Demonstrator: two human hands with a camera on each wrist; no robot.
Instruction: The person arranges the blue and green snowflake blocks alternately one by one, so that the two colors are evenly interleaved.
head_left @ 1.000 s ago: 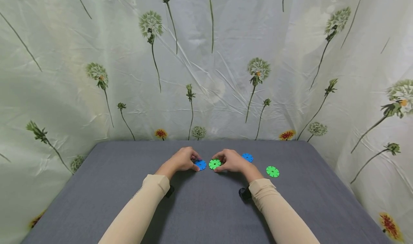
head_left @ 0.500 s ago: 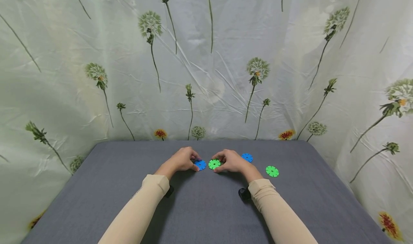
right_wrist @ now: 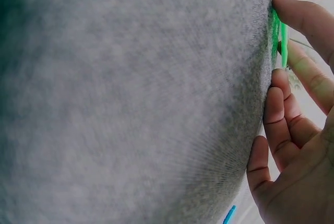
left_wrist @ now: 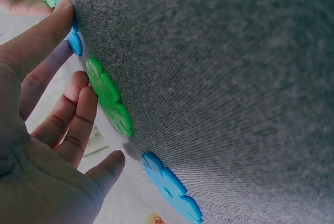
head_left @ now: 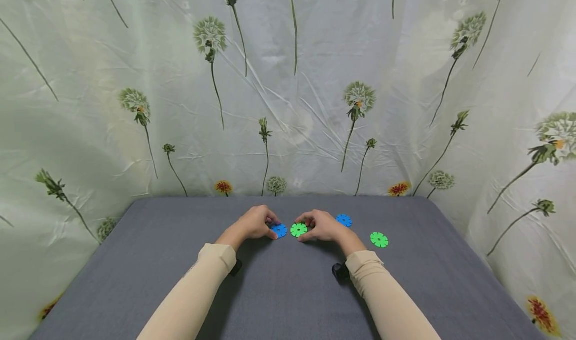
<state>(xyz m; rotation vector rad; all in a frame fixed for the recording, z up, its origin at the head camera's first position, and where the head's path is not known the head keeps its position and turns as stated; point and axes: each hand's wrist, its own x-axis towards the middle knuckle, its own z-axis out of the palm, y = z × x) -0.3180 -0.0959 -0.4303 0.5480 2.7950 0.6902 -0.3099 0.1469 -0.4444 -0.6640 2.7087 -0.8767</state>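
Grey table (head_left: 279, 300) lies bare in front of and beside both arms, open for passing; a blue disc (head_left: 344, 220) and green disc (head_left: 379, 239) lie right, and the curtain (head_left: 288, 105) closes off the back

soft even light, faint shadows; wrist views blurred close up.

On the table (head_left: 279, 290), two discs lie side by side at the middle: the left disc (head_left: 279, 230) under the left hand (head_left: 254, 223), the right disc (head_left: 299, 229) under the right hand (head_left: 320, 226). Further right lie a far disc (head_left: 344, 220) and a nearer disc (head_left: 379, 239). A curtain (head_left: 288, 90) hangs behind.
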